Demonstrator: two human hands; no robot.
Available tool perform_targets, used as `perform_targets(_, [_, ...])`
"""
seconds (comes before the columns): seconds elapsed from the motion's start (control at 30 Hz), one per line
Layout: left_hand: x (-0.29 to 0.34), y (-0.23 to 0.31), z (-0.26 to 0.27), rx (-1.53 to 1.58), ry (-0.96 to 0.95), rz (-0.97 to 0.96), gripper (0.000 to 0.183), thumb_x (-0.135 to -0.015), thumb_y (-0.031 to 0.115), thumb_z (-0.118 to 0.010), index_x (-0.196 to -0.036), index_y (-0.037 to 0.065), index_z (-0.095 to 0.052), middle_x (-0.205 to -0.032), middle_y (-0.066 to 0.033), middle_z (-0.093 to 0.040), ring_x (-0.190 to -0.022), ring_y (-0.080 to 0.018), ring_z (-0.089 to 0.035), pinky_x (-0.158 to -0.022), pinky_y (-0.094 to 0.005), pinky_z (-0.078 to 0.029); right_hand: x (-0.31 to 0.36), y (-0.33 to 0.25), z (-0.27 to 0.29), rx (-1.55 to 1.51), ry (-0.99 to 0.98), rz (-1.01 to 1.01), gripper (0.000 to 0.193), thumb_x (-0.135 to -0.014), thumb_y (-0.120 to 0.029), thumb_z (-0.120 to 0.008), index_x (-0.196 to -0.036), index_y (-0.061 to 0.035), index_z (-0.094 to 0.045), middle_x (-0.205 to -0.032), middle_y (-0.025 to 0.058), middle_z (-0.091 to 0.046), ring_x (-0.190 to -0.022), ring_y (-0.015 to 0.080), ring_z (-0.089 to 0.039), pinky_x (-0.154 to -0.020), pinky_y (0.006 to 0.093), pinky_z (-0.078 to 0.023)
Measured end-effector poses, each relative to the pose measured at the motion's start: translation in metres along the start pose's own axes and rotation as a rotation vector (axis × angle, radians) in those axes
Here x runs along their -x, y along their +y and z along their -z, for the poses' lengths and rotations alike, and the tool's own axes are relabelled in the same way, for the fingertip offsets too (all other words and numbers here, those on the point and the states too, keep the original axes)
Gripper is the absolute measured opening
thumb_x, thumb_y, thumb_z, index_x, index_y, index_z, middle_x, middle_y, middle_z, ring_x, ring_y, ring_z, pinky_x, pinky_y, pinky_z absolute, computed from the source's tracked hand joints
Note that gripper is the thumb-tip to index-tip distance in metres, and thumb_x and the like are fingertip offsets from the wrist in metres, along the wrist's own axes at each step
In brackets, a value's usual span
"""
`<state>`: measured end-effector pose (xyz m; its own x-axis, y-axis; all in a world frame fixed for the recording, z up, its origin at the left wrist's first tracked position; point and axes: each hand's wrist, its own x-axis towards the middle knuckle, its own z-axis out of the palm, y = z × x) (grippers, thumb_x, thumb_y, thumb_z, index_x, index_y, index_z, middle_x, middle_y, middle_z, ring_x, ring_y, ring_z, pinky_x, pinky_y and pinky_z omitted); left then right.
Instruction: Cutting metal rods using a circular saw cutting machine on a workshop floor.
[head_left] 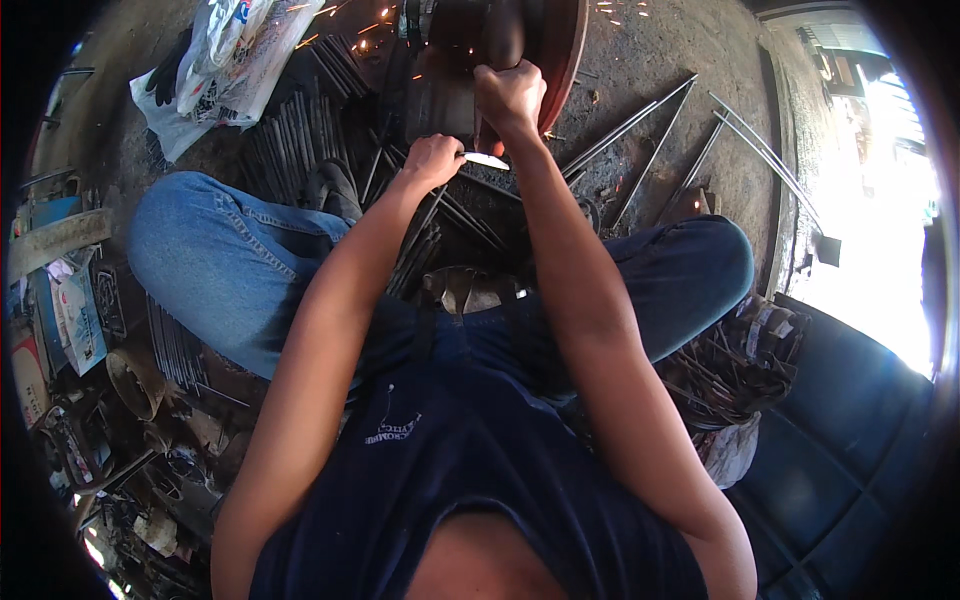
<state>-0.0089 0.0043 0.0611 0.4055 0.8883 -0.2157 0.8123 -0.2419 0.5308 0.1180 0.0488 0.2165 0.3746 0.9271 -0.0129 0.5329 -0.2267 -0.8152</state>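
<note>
My left hand (432, 162) is closed round the near end of a short, pale, blade-like strip (486, 160) that points right. A small red-orange glow (498, 148) shows beside the strip's far end. Further forward, my right hand (510, 97) is wrapped round the lower part of a tool with a dark, rounded, club-like handle (504, 38). A thin pointed part comes out below that fist; the tool's kind is unclear. Past both hands stands a rusty, round, drum-like body (568, 65), partly hidden by the right hand and the handle.
Orange sparks (368, 28) streak at the upper left. Dark metal rods (300, 140) lie bundled there, beside white plastic bags (225, 70). Long thin rods (640, 125) lie on the ground at right. Coiled wire (735, 365) is by my right knee, scrap (150, 440) at left.
</note>
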Motion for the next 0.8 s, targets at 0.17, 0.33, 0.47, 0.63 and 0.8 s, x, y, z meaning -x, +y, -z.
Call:
perform_targets(0.17, [-0.0009,-0.0015,-0.0014,-0.004,0.000,0.003,0.021,-0.086,0.025,-0.068,-0.098,0.011,-0.075,-0.088,-0.0139,-0.072,-0.087,-0.0318,-0.069,-0.081,-0.0443,-0.053,-0.0012,0.0012,-0.0015,-0.013,-0.009,-0.023,0.034,-0.068,-0.021,-0.062,-0.077,0.0121,-0.065,-0.076,0.0321,-0.066,-0.081,0.0441,-0.068,-0.076,0.0448,-0.055])
perform_targets(0.33, [-0.0009,-0.0020,-0.0020,-0.001,0.008,0.003,0.020,-0.085,0.026,-0.068,-0.097,0.011,-0.075,-0.088,-0.0140,-0.072,-0.087,-0.0319,-0.069,-0.080,-0.0444,-0.053,-0.0007,0.0029,-0.0018,-0.029,-0.011,-0.023,0.036,-0.068,-0.021,-0.063,-0.081,0.0135,-0.064,-0.078,0.0329,-0.066,-0.082,0.0440,-0.068,-0.078,0.0448,-0.054])
perform_targets(0.47, [-0.0010,-0.0021,-0.0013,-0.004,0.004,-0.005,0.020,-0.085,0.026,-0.068,-0.096,0.011,-0.075,-0.087,-0.0137,-0.072,-0.087,-0.0320,-0.069,-0.080,-0.0443,-0.053,-0.0018,0.0041,-0.0032,-0.021,-0.007,-0.029,0.037,-0.068,-0.021,-0.063,-0.081,0.0137,-0.064,-0.078,0.0326,-0.066,-0.082,0.0439,-0.068,-0.078,0.0448,-0.054])
perform_targets(0.63, [-0.0005,-0.0018,-0.0011,0.007,-0.002,0.000,0.020,-0.085,0.026,-0.068,-0.096,0.012,-0.075,-0.087,-0.0133,-0.072,-0.086,-0.0319,-0.069,-0.079,-0.0444,-0.054,-0.0024,0.0059,-0.0041,-0.009,-0.002,-0.012,0.037,-0.068,-0.021,-0.063,-0.080,0.0137,-0.064,-0.077,0.0324,-0.066,-0.081,0.0443,-0.068,-0.077,0.0446,-0.055])
perform_targets(0.8, [-0.0001,-0.0012,-0.0009,-0.006,-0.002,0.002,0.019,-0.085,0.026,-0.068,-0.096,0.012,-0.075,-0.087,-0.0133,-0.072,-0.086,-0.0318,-0.069,-0.079,-0.0445,-0.054,-0.0002,0.0040,-0.0018,-0.027,-0.005,-0.002,0.035,-0.068,-0.021,-0.063,-0.078,0.0134,-0.064,-0.076,0.0320,-0.066,-0.080,0.0439,-0.068,-0.077,0.0445,-0.055])
